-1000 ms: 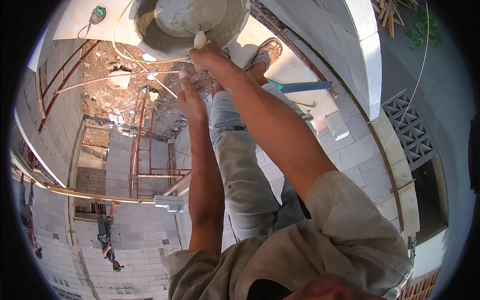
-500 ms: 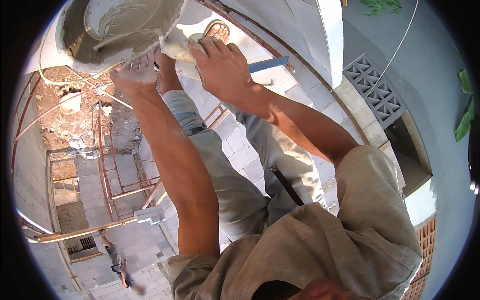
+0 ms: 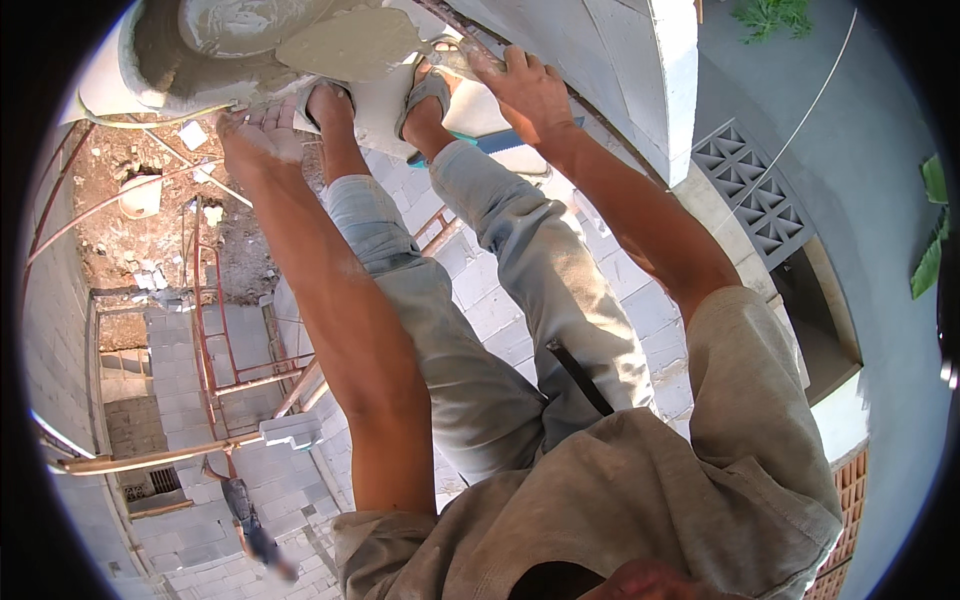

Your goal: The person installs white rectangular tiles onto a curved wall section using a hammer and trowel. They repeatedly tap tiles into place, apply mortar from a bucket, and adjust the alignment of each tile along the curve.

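A round bucket [image 3: 128,62] of wet grey mortar stands at the far left, a thin yellow handle hanging by its rim. My left hand [image 3: 262,138] holds the bucket at its near side, palm up, its fingertips partly hidden against the wall. My right hand [image 3: 525,92] is closed round the handle of a trowel [image 3: 350,45]. The trowel's blade, coated with grey mortar, lies over the bucket's right side. Beyond my right hand, the wall [image 3: 610,60] of pale blocks rises.
Below my feet, a blue strip with a toothed edge [image 3: 500,140] lies on the pale surface. Far down at left are red scaffold frames [image 3: 205,330], rubble [image 3: 150,230] and another person [image 3: 245,510]. A grey vent block [image 3: 755,190] sits at right.
My right hand has moved right, away from the bucket. The trowel's mortar-covered blade now shows over the bucket's right side. My left hand stays at the bucket.
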Action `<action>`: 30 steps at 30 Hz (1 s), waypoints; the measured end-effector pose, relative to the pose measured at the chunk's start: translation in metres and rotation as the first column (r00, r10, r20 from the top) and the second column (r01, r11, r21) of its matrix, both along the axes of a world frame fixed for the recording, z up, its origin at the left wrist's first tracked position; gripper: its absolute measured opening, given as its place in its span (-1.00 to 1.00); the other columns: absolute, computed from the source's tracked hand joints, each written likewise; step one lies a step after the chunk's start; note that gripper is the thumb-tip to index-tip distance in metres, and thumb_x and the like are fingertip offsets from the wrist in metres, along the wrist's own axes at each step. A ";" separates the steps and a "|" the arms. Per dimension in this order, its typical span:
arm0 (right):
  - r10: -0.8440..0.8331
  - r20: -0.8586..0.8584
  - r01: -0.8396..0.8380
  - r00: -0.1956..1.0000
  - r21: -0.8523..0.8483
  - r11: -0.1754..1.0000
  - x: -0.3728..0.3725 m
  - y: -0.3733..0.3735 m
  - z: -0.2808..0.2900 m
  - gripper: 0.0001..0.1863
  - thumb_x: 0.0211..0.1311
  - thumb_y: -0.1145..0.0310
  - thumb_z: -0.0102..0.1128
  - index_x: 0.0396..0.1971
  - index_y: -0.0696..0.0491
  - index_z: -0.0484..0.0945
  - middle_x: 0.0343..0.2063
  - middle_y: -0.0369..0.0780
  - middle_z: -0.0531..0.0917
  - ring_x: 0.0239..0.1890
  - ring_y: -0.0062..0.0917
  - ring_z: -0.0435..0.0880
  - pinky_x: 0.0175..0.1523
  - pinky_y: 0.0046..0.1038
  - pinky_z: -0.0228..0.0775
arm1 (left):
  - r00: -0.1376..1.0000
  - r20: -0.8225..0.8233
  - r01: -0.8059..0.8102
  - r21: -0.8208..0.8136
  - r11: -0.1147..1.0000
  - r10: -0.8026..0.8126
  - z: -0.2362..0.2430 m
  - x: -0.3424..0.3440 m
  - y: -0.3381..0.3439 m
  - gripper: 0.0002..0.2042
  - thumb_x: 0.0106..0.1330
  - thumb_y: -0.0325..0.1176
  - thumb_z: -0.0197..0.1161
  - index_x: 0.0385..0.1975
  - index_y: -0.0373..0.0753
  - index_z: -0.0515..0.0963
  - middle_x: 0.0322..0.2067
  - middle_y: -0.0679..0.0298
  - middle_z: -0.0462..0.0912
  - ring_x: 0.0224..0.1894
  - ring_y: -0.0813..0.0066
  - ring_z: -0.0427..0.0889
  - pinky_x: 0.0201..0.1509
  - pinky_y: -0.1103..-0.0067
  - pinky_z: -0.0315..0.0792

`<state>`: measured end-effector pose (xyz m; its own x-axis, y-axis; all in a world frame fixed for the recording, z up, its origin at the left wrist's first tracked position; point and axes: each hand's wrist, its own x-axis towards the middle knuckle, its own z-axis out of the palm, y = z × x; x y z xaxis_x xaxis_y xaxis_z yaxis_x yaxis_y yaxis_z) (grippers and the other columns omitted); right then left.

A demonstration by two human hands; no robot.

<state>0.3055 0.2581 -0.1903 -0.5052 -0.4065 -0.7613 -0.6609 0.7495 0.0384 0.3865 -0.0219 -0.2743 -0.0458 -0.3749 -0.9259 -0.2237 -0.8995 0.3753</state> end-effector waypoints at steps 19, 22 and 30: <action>0.125 -0.101 -0.129 0.987 -0.034 0.991 -0.065 0.057 -0.043 -0.42 0.23 0.44 0.09 0.20 -0.49 0.40 0.05 -0.18 0.45 0.07 -0.33 0.44 0.07 -0.27 0.32 | 0.999 0.021 0.048 -0.061 0.997 -0.047 0.006 -0.008 0.015 -0.30 0.50 0.00 -0.09 0.43 -0.32 -0.14 0.34 -0.28 -0.01 0.34 -0.27 0.17 0.25 0.04 0.41; -0.140 -0.004 0.140 0.990 0.032 0.990 -0.040 0.126 0.004 -0.43 0.24 0.39 0.09 0.25 -0.40 0.37 0.08 -0.14 0.43 0.18 -0.26 0.37 0.15 -0.22 0.32 | 0.996 0.026 0.081 -0.063 0.995 -0.080 0.008 -0.001 0.014 -0.31 0.51 -0.01 -0.10 0.41 -0.39 -0.09 0.36 -0.26 0.01 0.36 -0.15 0.18 0.33 0.16 0.32; -0.967 0.193 0.848 0.165 0.472 0.239 -0.041 0.186 -0.013 -0.30 0.00 0.12 0.16 0.15 0.22 0.42 -0.07 0.10 0.63 0.03 -0.10 0.62 0.13 -0.25 0.40 | 0.819 -0.246 0.566 0.194 0.801 -0.519 0.156 -0.033 0.107 -0.47 0.45 0.01 0.07 0.10 -0.41 0.44 -0.02 0.04 0.61 0.06 0.25 0.60 0.17 0.37 0.39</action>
